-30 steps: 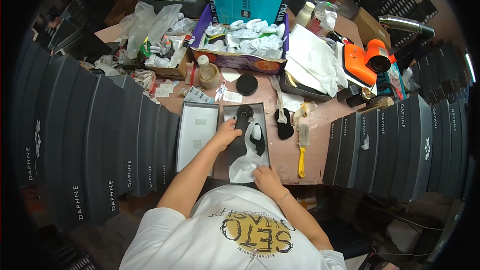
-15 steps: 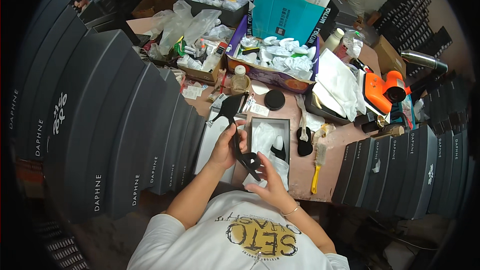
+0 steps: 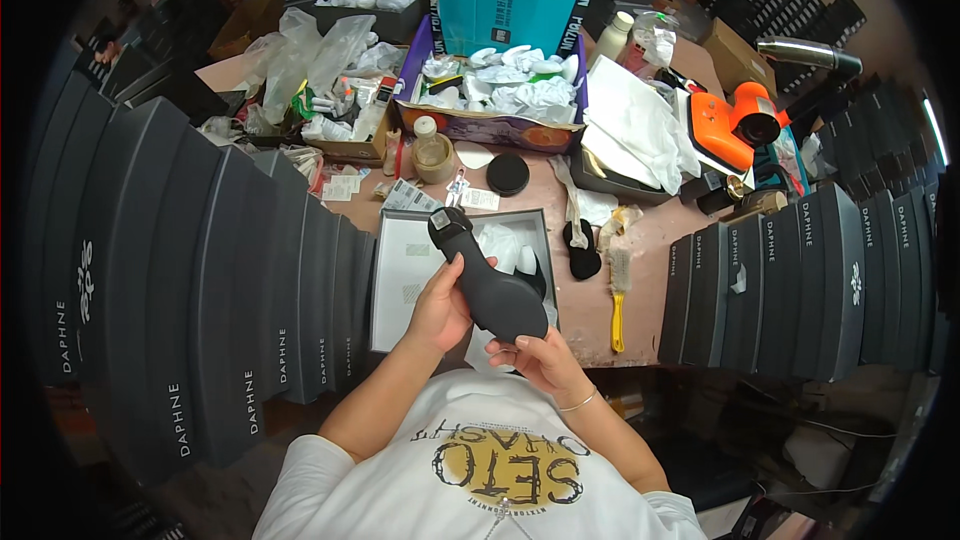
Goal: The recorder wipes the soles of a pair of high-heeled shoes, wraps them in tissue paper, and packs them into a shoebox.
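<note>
Black shoe [image 3: 507,302] is up in both hands, above the near edge of the tabletop [image 3: 645,270], about mid-way along that edge, sole facing the camera. Long axis runs diagonal: heel end toward the far-left corner, toe end toward the near-right corner. Left hand [image 3: 440,312] is on the shoe's left side at the narrow middle, thumb on the sole, fingers curled behind, gripping it. Right hand [image 3: 540,358] is the nearer one to the toe; thumb and fingers pinch the toe edge from the near side, though the fingers behind are partly hidden. Neither hand reaches the heel, which sticks out past the left fingers. Below the shoe, near edge of tabletop: open grey box [image 3: 549,250] with white paper [image 3: 495,238] and a dark item mostly covered by the shoe; shallow grey lid [image 3: 395,285] just left of it. Right of the box: black pad [image 3: 582,258], then yellow-handled brush [image 3: 618,315], handle toward the near edge. Round black tin [image 3: 508,175] lies beyond the box, toward the far edge.
</note>
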`<state>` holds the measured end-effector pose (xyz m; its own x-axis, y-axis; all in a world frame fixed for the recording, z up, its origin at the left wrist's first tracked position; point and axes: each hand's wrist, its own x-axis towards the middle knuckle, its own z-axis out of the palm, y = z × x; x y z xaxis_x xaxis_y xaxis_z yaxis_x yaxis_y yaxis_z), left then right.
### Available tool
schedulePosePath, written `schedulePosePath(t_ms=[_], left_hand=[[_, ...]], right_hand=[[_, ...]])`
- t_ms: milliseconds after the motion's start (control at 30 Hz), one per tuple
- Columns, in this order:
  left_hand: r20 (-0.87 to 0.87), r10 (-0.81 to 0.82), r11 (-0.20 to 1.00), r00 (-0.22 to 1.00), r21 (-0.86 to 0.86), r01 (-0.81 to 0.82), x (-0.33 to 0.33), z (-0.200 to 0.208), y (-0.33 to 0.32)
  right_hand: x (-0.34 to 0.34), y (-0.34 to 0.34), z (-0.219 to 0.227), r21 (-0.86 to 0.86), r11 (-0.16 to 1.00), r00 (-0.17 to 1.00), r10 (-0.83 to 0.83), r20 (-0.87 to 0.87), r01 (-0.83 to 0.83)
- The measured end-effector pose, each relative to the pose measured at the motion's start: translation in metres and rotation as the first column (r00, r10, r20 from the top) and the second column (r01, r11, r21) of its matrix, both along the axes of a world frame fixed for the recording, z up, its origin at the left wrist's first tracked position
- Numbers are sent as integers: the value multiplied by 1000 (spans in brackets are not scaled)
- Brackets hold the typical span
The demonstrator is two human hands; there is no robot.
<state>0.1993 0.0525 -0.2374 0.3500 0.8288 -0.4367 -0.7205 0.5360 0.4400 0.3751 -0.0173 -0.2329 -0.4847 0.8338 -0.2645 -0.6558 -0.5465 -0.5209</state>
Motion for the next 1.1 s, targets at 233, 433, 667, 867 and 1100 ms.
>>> schedulePosePath(t_ms=[233, 433, 667, 867, 1100], left_hand=[[-62, 8, 1000, 998, 29, -6, 12, 1, -6], [-92, 28, 994, 995, 111, -17, 14, 8, -12], [-111, 48, 990, 993, 135, -33, 13, 16, -20], [-104, 75, 993, 992, 103, -64, 9, 10, -25], [-687, -9, 984, 727, 124, 129, -42, -9, -37]], right_hand=[[8, -10, -10, -58, 998, 996, -40, -78, 35], [12, -13, -18, -93, 995, 995, -50, -81, 43], [10, -16, -24, -113, 993, 997, -47, -65, 40], [6, -16, -23, -126, 991, 998, -44, -48, 37], [29, -13, -18, -61, 998, 994, -17, 108, 24]])
